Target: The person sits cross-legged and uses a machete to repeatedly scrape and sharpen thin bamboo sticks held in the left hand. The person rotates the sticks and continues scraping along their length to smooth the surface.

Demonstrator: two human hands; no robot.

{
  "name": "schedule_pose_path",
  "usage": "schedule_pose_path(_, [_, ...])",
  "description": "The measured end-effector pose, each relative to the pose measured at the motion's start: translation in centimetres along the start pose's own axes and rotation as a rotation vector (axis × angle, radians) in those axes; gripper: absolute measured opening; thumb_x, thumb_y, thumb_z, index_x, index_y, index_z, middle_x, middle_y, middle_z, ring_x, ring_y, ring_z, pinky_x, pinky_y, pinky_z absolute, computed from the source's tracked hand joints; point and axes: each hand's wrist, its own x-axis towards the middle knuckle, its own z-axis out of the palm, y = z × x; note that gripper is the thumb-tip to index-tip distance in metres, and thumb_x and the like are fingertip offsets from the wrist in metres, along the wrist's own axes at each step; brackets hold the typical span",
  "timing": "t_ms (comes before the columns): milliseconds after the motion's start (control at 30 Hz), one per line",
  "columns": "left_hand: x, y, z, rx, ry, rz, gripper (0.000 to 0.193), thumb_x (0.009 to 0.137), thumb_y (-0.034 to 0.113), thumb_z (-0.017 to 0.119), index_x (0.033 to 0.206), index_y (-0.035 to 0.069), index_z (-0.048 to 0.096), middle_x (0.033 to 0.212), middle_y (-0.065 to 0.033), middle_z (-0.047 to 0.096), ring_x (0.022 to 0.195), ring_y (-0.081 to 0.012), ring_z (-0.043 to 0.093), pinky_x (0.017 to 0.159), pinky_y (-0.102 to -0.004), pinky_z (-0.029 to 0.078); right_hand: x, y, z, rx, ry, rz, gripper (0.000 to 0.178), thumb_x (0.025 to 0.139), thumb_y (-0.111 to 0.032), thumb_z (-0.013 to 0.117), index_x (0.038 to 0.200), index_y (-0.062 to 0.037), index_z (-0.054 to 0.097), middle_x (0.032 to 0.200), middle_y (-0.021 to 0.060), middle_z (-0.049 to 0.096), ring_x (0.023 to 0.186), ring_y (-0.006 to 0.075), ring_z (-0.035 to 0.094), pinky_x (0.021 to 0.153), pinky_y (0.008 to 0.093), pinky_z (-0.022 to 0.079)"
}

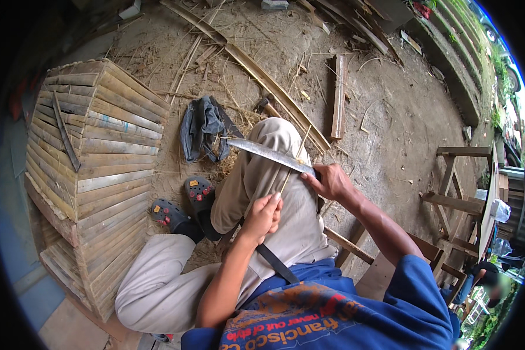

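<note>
My right hand is closed round the dark handle of a machete. Its long, broad blade points left across my raised thigh, just below the knee. My left hand pinches one end of a thin, pale bamboo strip. The strip slants up and away from the left fingers and crosses the blade near the handle. Whether the edge is cutting into it cannot be made out. A small pale curl lies where strip and blade cross.
A slatted bamboo bench stands at the left. Beyond my dark clogs lies a crumpled dark cloth. A long wooden strip and a short plank lie on the littered dirt. A wooden frame and a person are at the right.
</note>
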Motion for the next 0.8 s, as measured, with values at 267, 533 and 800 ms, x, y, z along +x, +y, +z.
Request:
schedule_pose_path(267, [-11.4, -2.7, -3.3, 0.096, 0.078, -0.12, 0.035, 0.11, 0.036, 0.046, 0.084, 0.012, 0.048, 0.058, 0.0111, 0.028, 0.044, -0.0005, 0.022, 0.038, -0.0216, 0.021, -0.1, 1.3, 0.5, 0.11, 0.038, 0.084, 0.061, 0.095, -0.053, 0.063, 0.073, 0.0037, 0.064, 0.056, 0.0241, 0.057, 0.052, 0.0385, 0.06, 0.058, 0.0492, 0.048])
schedule_pose_path(533, [-8.5, -0.4, -2.4, 0.323, 0.195, 0.125, 0.04, 0.11, 0.036, 0.045, 0.081, 0.009, 0.05, 0.06, 0.0085, 0.035, 0.05, -0.0014, 0.033, 0.044, -0.0228, 0.026, 0.1, 0.0, -0.6, 0.202, 0.012, 0.045, 0.071, 0.096, -0.063, 0.054, 0.072, 0.0039, 0.063, 0.054, 0.0189, 0.053, 0.05, 0.0292, 0.054, 0.056, 0.0473, 0.045])
schedule_pose_path(800, [5.1, 1.2, 1.8, 0.865, 0.283, 0.571, 0.035, 0.104, 0.022, 0.047, 0.081, -0.001, 0.059, 0.074, -0.0224, 0.065, 0.071, -0.0416, 0.066, 0.065, -0.0475, 0.049, 0.4, -0.7, -1.3, 0.03, 0.008, -0.065, 0.066, 0.094, -0.059, 0.062, 0.069, 0.002, 0.062, 0.055, 0.0228, 0.055, 0.053, 0.0414, 0.059, 0.057, 0.0487, 0.048])
